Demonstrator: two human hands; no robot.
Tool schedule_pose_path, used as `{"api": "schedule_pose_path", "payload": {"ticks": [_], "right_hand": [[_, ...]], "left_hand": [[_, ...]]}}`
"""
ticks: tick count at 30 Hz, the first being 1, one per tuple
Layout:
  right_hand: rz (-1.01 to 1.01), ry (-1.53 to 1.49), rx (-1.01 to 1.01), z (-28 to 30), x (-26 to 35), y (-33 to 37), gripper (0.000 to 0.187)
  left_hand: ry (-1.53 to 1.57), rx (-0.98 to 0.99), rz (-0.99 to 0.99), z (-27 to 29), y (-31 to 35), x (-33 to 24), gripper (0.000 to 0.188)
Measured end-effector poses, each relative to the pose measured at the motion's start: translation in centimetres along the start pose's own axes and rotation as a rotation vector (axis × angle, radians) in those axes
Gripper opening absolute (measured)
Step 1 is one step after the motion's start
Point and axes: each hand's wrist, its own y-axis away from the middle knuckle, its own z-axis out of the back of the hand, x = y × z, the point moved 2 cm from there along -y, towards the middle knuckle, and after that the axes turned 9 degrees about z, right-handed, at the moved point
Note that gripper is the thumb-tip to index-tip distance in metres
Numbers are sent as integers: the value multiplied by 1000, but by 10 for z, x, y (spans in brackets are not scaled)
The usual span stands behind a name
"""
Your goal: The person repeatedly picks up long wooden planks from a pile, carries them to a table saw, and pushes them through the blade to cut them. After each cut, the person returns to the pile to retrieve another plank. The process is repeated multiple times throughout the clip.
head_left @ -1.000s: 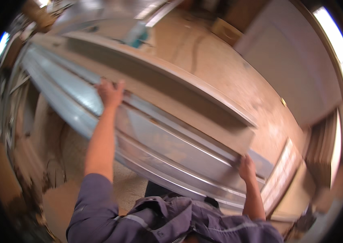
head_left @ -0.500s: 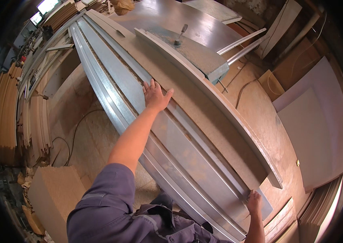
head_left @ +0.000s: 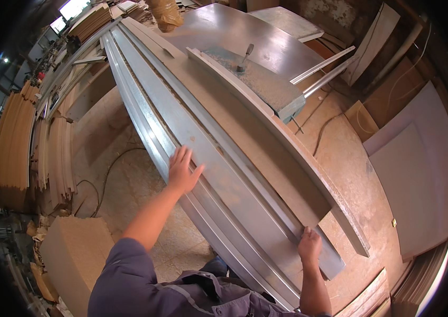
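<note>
A long brown board [head_left: 250,142] lies lengthwise on the silver metal saw table [head_left: 224,185], alongside a long pale fence [head_left: 298,142]. My right hand [head_left: 310,247] is closed at the board's near left corner, thumb uppermost; the fingers under it are partly hidden. My left hand [head_left: 184,171] is open with fingers spread, over the grooved metal table left of the board and apart from it. A thin dark blade-like piece [head_left: 168,53] shows at the board's far part.
Beyond the fence sits a dusty block with a lever handle [head_left: 246,55] and two metal rods [head_left: 327,74]. Stacked wood strips [head_left: 12,148] stand at left, above a chipboard block [head_left: 78,245]. Large pale panels [head_left: 419,179] lean at right. A cable [head_left: 102,179] crosses the floor.
The board has slid farther away along the fence, with my right hand following at its near end. My left hand has left the board's edge and come back toward me. The view has shifted slightly.
</note>
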Motion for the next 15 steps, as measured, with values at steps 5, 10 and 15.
{"api": "schedule_pose_path", "payload": {"ticks": [5, 10, 15], "right_hand": [[9, -29, 37, -18, 51, -25, 45], [52, -12, -7, -47, 80, -44, 45], [32, -39, -57, -71, 107, -68, 46]], "left_hand": [[106, -186, -57, 10, 48, 49, 68], [97, -179, -36, 17, 11, 78, 65], [100, -174, -41, 22, -28, 105, 65]]}}
